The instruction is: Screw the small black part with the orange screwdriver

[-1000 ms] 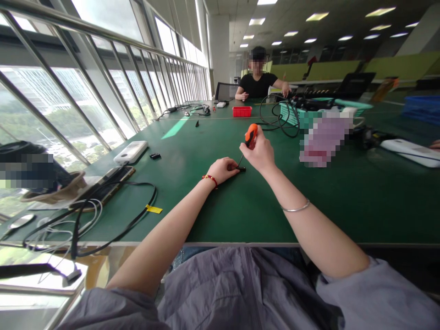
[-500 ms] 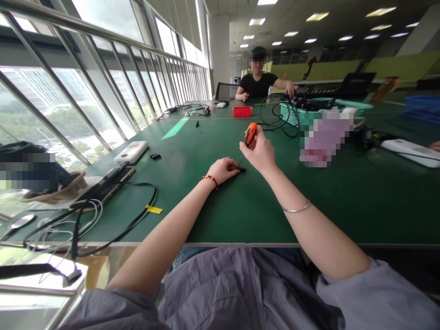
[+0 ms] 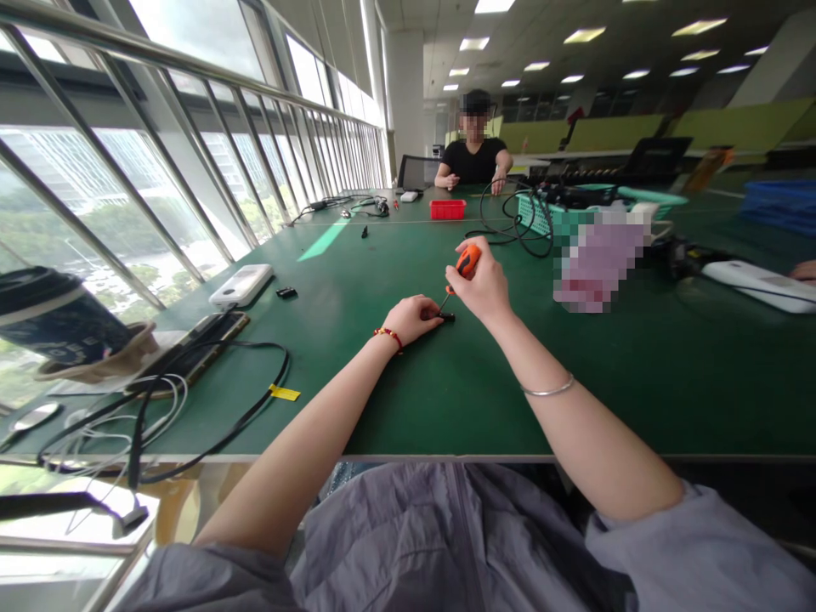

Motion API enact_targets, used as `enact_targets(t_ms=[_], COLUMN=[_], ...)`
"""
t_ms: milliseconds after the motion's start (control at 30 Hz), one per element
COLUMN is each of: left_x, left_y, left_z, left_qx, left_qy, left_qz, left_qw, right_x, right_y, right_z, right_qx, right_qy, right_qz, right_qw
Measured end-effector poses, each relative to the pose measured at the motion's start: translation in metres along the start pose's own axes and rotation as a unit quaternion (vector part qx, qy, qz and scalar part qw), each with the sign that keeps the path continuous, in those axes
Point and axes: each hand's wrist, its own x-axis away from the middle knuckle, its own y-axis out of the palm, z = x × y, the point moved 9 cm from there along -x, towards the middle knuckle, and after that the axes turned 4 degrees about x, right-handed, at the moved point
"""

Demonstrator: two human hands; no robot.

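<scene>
My right hand (image 3: 483, 276) is closed round the orange-and-black handle of a screwdriver (image 3: 470, 257). Its thin shaft slants down to the left and meets a small black part (image 3: 448, 317) on the green table (image 3: 510, 408). Thumb and fingers of my left hand (image 3: 414, 320) pinch that black part from the left and press it to the tabletop. My fingers cover most of the part, so its kind cannot be made out. Where the tip touches it is too small to see clearly.
On the left are a lidded cup (image 3: 57, 314), a phone (image 3: 204, 348), a white box-shaped device (image 3: 242, 286), loose cables (image 3: 280, 361) and a small black piece (image 3: 286, 292). Farther off are a red tray (image 3: 447, 210), a green basket (image 3: 535, 217) and a seated person (image 3: 475, 157).
The screwdriver handle has dropped slightly, and the fingers of my right hand have shifted on it. My left hand keeps its place. Across the table, the person's arm has drawn back from the basket.
</scene>
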Motion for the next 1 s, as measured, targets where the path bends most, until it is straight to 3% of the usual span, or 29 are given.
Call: enact_targets(t_ms=[333,567,667,800,900,1000], left_x=[0.000,0.001,0.003,0.005,0.007,0.006], left_y=[0.000,-0.006,-0.009,-0.014,-0.018,-0.019], left_z=[0.000,0.003,0.002,0.001,0.002,0.004], left_qx=[-0.001,-0.072,-0.085,-0.114,-0.131,-0.114], left_qy=[-0.003,0.007,0.006,-0.005,-0.011,-0.005], left_qz=[-0.002,0.010,0.001,-0.003,0.004,0.013], left_qw=[1.000,0.997,0.996,0.993,0.991,0.993], right_x=[-0.001,-0.002,-0.006,-0.008,-0.010,-0.010], right_y=[0.007,-0.007,-0.022,-0.029,-0.017,-0.004], right_z=[-0.003,-0.005,0.009,0.046,0.069,0.077], right_qx=[-0.010,-0.032,-0.045,-0.016,0.022,0.040], right_qy=[-0.023,-0.031,0.000,0.077,0.110,0.103], right_qz=[-0.029,0.016,0.081,0.132,0.090,0.044], right_qw=[0.999,0.999,0.996,0.988,0.990,0.993])
